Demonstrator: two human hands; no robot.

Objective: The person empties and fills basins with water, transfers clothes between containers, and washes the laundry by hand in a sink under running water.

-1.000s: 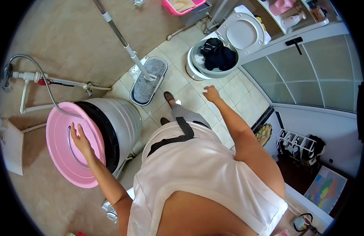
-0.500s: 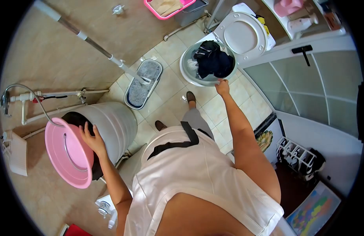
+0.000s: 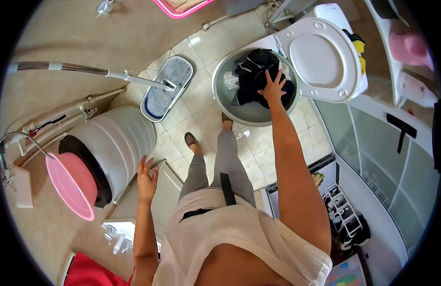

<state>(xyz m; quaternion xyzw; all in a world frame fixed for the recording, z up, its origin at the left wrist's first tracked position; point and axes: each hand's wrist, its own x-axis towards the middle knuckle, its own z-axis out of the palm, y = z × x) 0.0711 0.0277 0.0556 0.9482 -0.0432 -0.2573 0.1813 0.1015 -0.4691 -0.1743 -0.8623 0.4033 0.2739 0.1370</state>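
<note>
Under the spread right hand (image 3: 274, 89) lie dark clothes (image 3: 251, 85) in a basin (image 3: 226, 99); near the loosely spread left hand (image 3: 147, 181), a barrel (image 3: 116, 138).

Soft daylight-like brightness, small glare spots on floor tiles (image 3: 201, 97), fisheye-bent black-rimmed edges.

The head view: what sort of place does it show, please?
Probably a bathroom, seemingly also used for laundry: there is a toilet, a mop, and a basin holding dark clothes.
</note>
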